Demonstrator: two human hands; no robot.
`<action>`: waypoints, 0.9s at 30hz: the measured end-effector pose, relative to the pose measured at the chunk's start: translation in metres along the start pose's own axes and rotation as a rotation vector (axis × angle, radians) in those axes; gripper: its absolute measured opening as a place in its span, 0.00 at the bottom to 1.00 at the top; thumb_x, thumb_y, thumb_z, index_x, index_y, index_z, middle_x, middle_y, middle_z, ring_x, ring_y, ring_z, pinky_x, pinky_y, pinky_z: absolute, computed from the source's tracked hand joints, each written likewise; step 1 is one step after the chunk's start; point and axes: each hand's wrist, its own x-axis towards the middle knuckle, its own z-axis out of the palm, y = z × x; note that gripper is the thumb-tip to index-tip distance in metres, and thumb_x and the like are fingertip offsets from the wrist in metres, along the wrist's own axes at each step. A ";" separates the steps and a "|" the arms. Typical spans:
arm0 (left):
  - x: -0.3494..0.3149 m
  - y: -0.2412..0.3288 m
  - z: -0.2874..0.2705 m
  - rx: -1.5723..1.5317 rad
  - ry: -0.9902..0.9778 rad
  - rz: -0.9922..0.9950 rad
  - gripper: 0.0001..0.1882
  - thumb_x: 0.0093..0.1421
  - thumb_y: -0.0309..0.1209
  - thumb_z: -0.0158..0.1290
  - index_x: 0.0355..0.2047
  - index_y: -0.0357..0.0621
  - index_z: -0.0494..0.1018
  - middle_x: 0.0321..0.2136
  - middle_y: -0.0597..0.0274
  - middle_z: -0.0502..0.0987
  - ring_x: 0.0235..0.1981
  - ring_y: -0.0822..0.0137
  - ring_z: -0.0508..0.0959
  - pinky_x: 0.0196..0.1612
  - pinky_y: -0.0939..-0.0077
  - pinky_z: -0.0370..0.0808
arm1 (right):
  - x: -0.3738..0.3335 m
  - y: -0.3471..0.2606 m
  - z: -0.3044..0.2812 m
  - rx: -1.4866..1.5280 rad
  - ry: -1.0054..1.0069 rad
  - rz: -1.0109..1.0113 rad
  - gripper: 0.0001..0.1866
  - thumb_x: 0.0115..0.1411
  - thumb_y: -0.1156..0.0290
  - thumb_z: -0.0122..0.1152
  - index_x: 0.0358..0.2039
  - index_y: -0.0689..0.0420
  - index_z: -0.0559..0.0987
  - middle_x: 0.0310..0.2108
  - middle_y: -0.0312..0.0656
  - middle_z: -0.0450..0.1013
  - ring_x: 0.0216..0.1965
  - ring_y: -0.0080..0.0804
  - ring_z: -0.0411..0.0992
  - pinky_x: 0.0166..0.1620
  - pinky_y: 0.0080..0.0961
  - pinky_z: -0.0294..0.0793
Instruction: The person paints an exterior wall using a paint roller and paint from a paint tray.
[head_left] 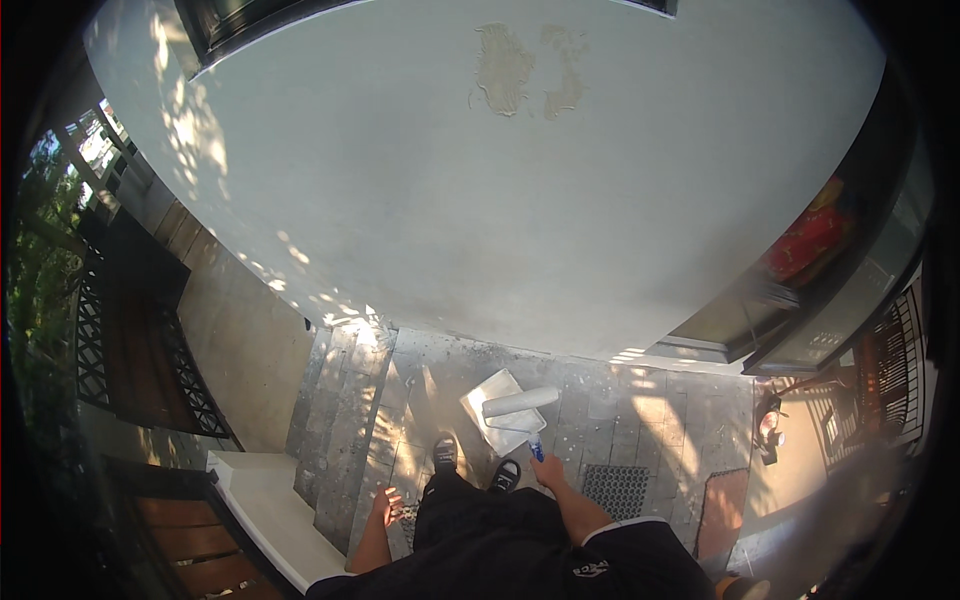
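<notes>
We have the paint roller (520, 402) in the right hand (547, 470), its fingers closed around the blue handle, while the left hand (388, 505) hangs loose with its fingers apart, holding nothing that we can see. The pale roller sleeve lies across the view of the white tray (494, 386), its right end reaching past the tray's right edge; from above we cannot tell whether it touches the tray or hangs just over it.

The tray sits at a slant on the paved floor (590, 410), one corner toward the wall (400, 220) and the opposite corner just beside the right sandal (507, 475). That closeness looks like our main worry — a short step forward could catch the near corner and tip or shove the tray. With the sleeve overhanging the right edge, anything wet on it could drip onto the paving; we cannot make out how loaded it is. If it does touch, pressing on that overhanging end might tilt the tray, since we see no hand steadying it. Stepping sideways without looking carries its own risk — the stepped edge (340, 440) lies to our left, and sun patches there could disguise the drop.
</notes>
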 end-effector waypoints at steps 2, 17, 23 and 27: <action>-0.001 -0.003 0.000 0.009 0.004 0.024 0.35 0.59 0.60 0.21 0.56 0.52 0.57 0.52 0.53 0.63 0.50 0.53 0.66 0.46 0.51 0.65 | 0.003 0.006 0.000 0.004 -0.006 0.001 0.24 0.49 0.52 0.51 0.17 0.65 0.74 0.13 0.51 0.70 0.22 0.46 0.74 0.31 0.38 0.71; 0.013 0.017 -0.011 0.094 0.015 -0.013 0.34 0.58 0.62 0.21 0.54 0.57 0.58 0.49 0.57 0.66 0.47 0.58 0.69 0.45 0.49 0.65 | -0.012 -0.080 -0.042 0.248 0.278 -0.108 0.19 0.51 0.57 0.55 0.19 0.64 0.72 0.16 0.55 0.68 0.21 0.52 0.70 0.25 0.40 0.66; 0.040 0.046 -0.048 0.158 -0.073 -0.029 0.35 0.57 0.63 0.21 0.55 0.57 0.57 0.51 0.57 0.65 0.49 0.58 0.68 0.46 0.48 0.64 | 0.046 -0.223 -0.106 0.439 0.615 -0.394 0.17 0.54 0.61 0.56 0.18 0.62 0.69 0.11 0.47 0.65 0.14 0.38 0.67 0.20 0.33 0.62; 0.028 0.105 -0.050 0.240 -0.020 -0.012 0.33 0.59 0.59 0.23 0.56 0.54 0.56 0.51 0.54 0.64 0.49 0.56 0.67 0.47 0.49 0.64 | 0.081 -0.317 -0.171 0.529 0.734 -0.376 0.16 0.55 0.63 0.55 0.19 0.61 0.67 0.10 0.43 0.63 0.11 0.33 0.63 0.18 0.30 0.60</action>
